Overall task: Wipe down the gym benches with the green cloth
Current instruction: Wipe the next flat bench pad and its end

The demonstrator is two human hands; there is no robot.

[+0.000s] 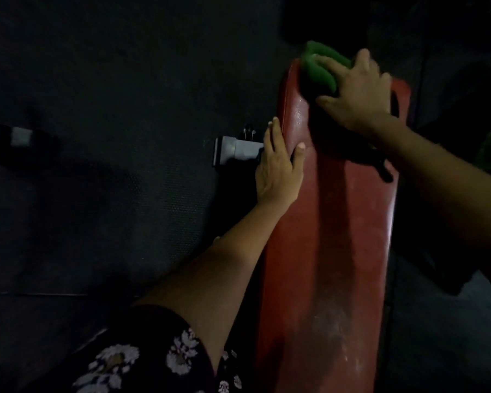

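**Green cloth at the far end of the red bench**

While my right hand [357,95] presses the green cloth [319,68] onto the bench [332,236], I see the cloth bunched into a thick folded wad, bright green, with a soft rounded fold along its left side. It sits at the far left corner of the pad, just over the top edge. My fingers lie spread across it, forefinger stretched out over the top, thumb set down on the pad below it; the hand is a little blurred.

I see the bench pad as dark red vinyl, glossy where light catches it near the cloth, dull and scuffed with pale marks nearer me. Its long axis runs from the bottom of the view up and away from me, leaning slightly right, and it narrows toward the far end.

My left hand [278,168] rests on the pad's left edge about midway along, fingers straight and close together over the side, thumb lying apart on the top surface.

Just left of that hand a grey metal bracket [236,150] sticks out from under the pad over the dark textured floor [97,208]. My floral sleeve [142,361] shows at the bottom.
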